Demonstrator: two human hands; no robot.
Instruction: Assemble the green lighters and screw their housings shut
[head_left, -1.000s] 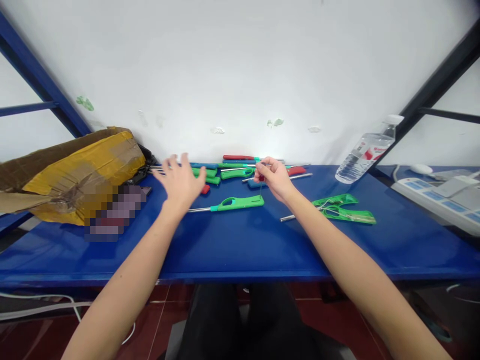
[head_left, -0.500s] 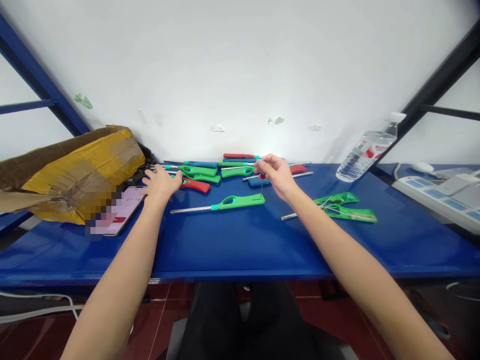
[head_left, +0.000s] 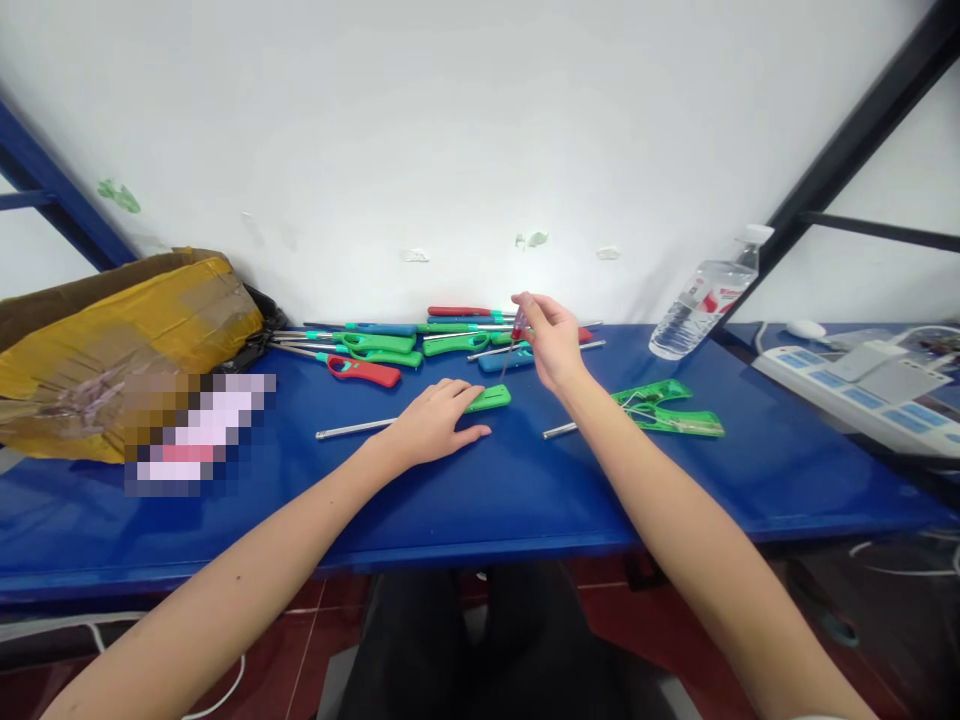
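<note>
Left hand (head_left: 435, 425) now covers green lighter (head_left: 491, 398), nozzle pointing left.

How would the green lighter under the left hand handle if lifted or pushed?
The green lighter looks stiff: plastic handle, straight metal tube. Probably light, being slim. Pushed, it would likely slide, not roll: its flat handle lies on the glossy table under the left hand.
</note>
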